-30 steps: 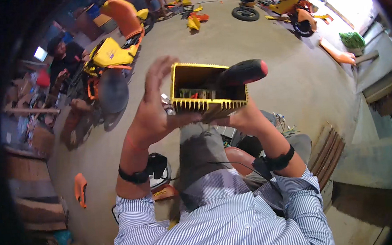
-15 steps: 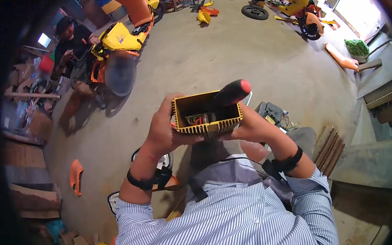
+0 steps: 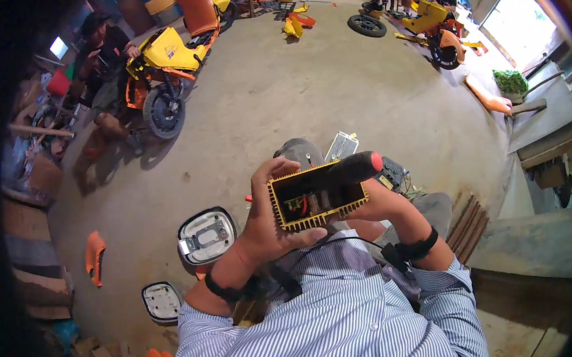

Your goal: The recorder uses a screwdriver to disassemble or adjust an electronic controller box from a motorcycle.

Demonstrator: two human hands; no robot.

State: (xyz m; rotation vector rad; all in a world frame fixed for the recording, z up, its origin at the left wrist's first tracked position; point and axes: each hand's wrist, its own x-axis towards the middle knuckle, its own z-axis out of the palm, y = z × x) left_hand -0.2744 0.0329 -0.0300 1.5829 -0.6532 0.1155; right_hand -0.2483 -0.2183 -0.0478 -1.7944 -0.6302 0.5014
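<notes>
My left hand (image 3: 265, 221) is closed round the left side of a finned metal housing (image 3: 311, 224) with yellow edges, its open end facing up at me. Inside it sit a small circuit board (image 3: 297, 207), a bit of red wire and some pale components. My right hand (image 3: 379, 203) grips the right side of the housing, its fingers mostly hidden behind. A black handle with a red end (image 3: 358, 167), like that of a screwdriver, lies across the upper right of the opening. Its shaft is out of sight, and I cannot tell which fingers hold it.
A white-rimmed shell (image 3: 193, 258) and a smaller one (image 3: 151, 303) lie on the floor at left, near an orange panel (image 3: 95, 258). Beyond my hands are a finned silver part (image 3: 341, 147) and a black box (image 3: 392, 173). People sit by yellow-orange motorbikes (image 3: 169, 52) farther off.
The housing has moved a little right and down and tilted, with both hands still on it. The handle has shifted along with it. More of the white-rimmed shells at left now shows.
</notes>
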